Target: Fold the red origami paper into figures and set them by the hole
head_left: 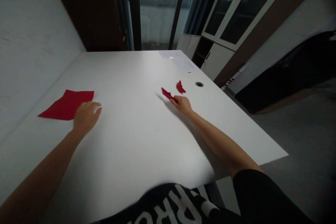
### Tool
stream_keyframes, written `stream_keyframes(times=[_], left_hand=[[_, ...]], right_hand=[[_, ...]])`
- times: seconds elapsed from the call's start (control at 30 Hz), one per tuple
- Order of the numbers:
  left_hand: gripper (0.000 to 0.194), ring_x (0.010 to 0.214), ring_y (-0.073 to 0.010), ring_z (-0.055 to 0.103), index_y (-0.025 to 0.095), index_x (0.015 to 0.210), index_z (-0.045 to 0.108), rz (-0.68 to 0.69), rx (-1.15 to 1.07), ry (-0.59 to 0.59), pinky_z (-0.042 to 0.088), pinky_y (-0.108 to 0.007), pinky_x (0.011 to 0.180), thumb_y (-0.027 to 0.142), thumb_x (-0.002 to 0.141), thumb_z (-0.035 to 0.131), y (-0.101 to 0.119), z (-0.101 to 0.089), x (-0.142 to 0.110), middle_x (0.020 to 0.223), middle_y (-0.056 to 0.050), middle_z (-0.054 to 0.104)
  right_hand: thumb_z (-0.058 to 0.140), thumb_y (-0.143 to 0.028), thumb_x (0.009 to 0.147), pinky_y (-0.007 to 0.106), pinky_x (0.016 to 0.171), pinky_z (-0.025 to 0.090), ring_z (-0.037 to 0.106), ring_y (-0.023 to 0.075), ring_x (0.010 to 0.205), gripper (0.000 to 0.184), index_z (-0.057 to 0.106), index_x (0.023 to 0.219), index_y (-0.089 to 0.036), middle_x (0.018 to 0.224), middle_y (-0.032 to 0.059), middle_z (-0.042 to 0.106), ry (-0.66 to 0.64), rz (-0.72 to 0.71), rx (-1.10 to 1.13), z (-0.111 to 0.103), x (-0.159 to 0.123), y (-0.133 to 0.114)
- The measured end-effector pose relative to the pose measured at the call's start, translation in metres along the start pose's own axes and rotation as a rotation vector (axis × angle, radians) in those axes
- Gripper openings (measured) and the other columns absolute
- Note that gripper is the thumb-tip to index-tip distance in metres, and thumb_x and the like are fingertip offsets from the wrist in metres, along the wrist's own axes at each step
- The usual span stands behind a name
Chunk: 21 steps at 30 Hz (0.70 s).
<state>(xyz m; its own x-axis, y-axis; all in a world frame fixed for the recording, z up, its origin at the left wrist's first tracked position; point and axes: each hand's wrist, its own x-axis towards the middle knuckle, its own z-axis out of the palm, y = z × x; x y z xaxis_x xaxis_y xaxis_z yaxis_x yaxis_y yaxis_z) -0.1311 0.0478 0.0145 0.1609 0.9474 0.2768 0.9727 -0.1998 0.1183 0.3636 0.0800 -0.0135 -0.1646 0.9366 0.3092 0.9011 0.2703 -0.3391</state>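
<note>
My right hand [183, 104] pinches one end of a folded red paper piece [167, 94], boat-like in shape, just over the white table [131, 126]. Just beyond it stands a small red paper boat [180, 86], apart from the hand. On the left, my left hand [86, 113] rests by the right edge of a flat red paper sheet [63, 106], covering its near right corner. Its thumb and fingers are curved and apart, with nothing seen between them. Whether its palm touches the sheet cannot be made out.
A round cable hole [199, 84] sits near the table's right edge. Thin sheets with faint print [181, 63] lie at the far right corner. A wall [31, 24] borders the left side, and a white cabinet [217, 59] stands beyond the right edge.
</note>
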Motion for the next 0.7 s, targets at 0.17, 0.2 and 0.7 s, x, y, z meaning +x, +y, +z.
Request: stream_keyframes(times=[0.17, 0.2, 0.7], left_hand=[[0.079, 0.123, -0.0453, 0.048, 0.009, 0.141, 0.040, -0.282, 0.200, 0.013, 0.041, -0.056, 0.097, 0.061, 0.082, 0.051, -0.091, 0.007, -0.014, 0.138, -0.021, 0.051], [0.083, 0.122, -0.0470, 0.049, 0.007, 0.142, 0.038, -0.329, 0.162, -0.030, 0.043, -0.056, 0.095, 0.063, 0.081, 0.049, -0.104, 0.010, -0.017, 0.137, -0.023, 0.050], [0.067, 0.131, -0.0346, 0.045, 0.011, 0.139, 0.049, 0.203, 0.012, -0.097, 0.035, -0.048, 0.110, 0.058, 0.092, 0.042, 0.044, 0.036, -0.009, 0.142, -0.019, 0.049]], right_hand=[[0.055, -0.037, 0.096, 0.032, 0.066, 0.027, 0.044, 0.0153, 0.066, 0.029, 0.063, 0.089, -0.011, 0.072, 0.0077, 0.058, 0.099, 0.303, -0.066, -0.007, 0.010, 0.056], [0.056, -0.039, 0.096, 0.032, 0.067, 0.027, 0.045, 0.0154, 0.067, 0.029, 0.062, 0.091, -0.011, 0.074, 0.0082, 0.059, 0.107, 0.348, -0.063, -0.007, 0.011, 0.059], [0.054, -0.029, 0.094, 0.028, 0.062, 0.032, 0.052, 0.0158, 0.066, 0.015, 0.055, 0.106, -0.019, 0.078, 0.0027, 0.063, 0.036, 0.115, 0.030, 0.005, 0.000, 0.002]])
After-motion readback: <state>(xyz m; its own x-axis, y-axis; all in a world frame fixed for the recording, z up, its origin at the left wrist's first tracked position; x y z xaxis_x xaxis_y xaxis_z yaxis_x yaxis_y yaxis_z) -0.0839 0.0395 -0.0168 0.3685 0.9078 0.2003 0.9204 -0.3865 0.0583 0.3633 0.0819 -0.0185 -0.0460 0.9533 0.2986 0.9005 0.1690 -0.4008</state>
